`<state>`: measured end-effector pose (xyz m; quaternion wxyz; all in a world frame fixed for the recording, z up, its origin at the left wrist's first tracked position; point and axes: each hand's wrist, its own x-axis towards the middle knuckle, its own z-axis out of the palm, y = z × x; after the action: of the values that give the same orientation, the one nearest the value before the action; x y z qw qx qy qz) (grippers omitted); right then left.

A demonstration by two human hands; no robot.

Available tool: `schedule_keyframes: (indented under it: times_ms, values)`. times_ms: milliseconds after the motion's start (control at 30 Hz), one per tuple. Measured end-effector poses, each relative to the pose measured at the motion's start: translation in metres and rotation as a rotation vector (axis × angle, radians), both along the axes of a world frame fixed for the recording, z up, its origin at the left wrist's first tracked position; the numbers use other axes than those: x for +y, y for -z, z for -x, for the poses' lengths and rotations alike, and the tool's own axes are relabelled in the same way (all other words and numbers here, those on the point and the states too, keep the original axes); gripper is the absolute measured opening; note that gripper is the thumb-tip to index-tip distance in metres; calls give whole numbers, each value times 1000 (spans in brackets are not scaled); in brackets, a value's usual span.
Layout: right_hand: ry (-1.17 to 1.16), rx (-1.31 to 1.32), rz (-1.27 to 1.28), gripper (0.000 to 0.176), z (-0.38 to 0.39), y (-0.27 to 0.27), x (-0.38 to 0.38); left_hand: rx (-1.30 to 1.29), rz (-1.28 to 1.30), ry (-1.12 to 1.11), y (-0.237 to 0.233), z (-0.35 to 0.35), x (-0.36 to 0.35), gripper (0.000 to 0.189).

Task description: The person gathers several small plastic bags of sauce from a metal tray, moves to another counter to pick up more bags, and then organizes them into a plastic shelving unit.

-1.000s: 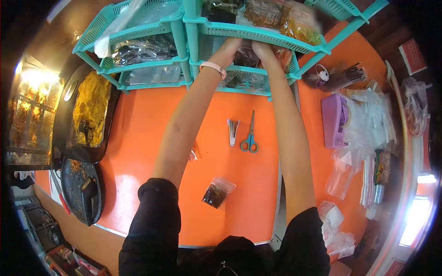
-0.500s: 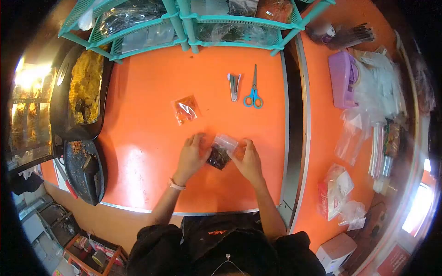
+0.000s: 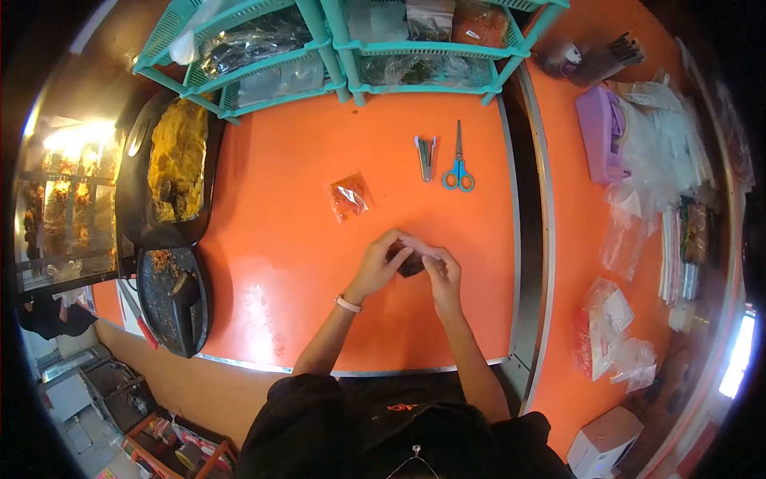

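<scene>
A small clear plastic bag [image 3: 411,265] with dark contents is held just above the orange table. My left hand [image 3: 375,270] is closed on the bag's left upper side, thumb and fingers at its clear top edge. At the right end of that same edge, my right hand [image 3: 445,281] pinches the plastic. The fingers cover part of the bag. Beyond my left hand lies a flat clear packet [image 3: 349,197] with orange-red contents. Farther back are a stapler [image 3: 425,158] and scissors [image 3: 458,174] with blue handles, side by side.
Teal stacked baskets [image 3: 351,48] holding plastic packs stand at the back. On the left sit a tray [image 3: 209,172] of yellow food and a black pan [image 3: 199,319]. A purple tape dispenser [image 3: 594,144] and plastic bags [image 3: 658,152] lie on the right-hand table, across a gap.
My hands have come closer together over the bag, and its clear top now looks folded or gathered between my fingers. The whole view has shifted slightly.
</scene>
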<state>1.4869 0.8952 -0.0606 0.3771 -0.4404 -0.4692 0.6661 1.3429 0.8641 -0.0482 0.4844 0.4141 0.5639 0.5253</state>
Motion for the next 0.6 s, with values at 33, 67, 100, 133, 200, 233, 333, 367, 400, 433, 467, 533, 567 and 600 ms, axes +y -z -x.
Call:
schedule_keyframes:
  times_ms: [33, 67, 100, 133, 200, 233, 333, 367, 400, 433, 467, 533, 567, 600]
  values:
    - [-24, -3, -77, 9, 5, -6, 6, 15, -57, -29, -1, 1, 10, 15]
    - [-27, 2, -94, 9, 14, -23, 17, 20, -74, -33, -8, 4, 23, 15]
    - [22, 0, -242, 9, 25, -41, 32, 179, -229, -113, -15, 8, 37, 15]
    - [69, -3, -394, 9, 36, -52, 51, 334, -386, -199, -26, 12, 54, 15]
    - [76, -47, -596, 10, 45, -43, 108, 337, -471, -250, -53, 24, 92, 17]
    - [88, 25, -631, 9, 57, -65, 135, 340, -526, -290, -66, 33, 111, 19]
    - [142, 53, -736, 12, 93, -117, 221, 328, -640, -389, -99, 77, 176, 24]
    - [125, 78, -761, 12, 107, -125, 247, 405, -600, -403, -105, 93, 194, 27]
    - [109, 101, -779, 12, 120, -131, 270, 619, -619, -407, -112, 107, 209, 30]
    - [68, 70, -809, 15, 132, -130, 291, 833, -626, -405, -119, 117, 221, 34]
    - [29, 40, -834, 19, 144, -129, 311, 828, -620, -409, -123, 123, 233, 34]
    - [65, -204, -945, 25, 168, -127, 344, 1003, -459, -398, -127, 130, 251, 43]
    - [65, -207, -934, 25, 175, -125, 351, 1003, -450, -392, -130, 130, 254, 43]
    - [121, -190, -975, 27, 179, -122, 355, 1035, -336, -369, -134, 128, 256, 48]
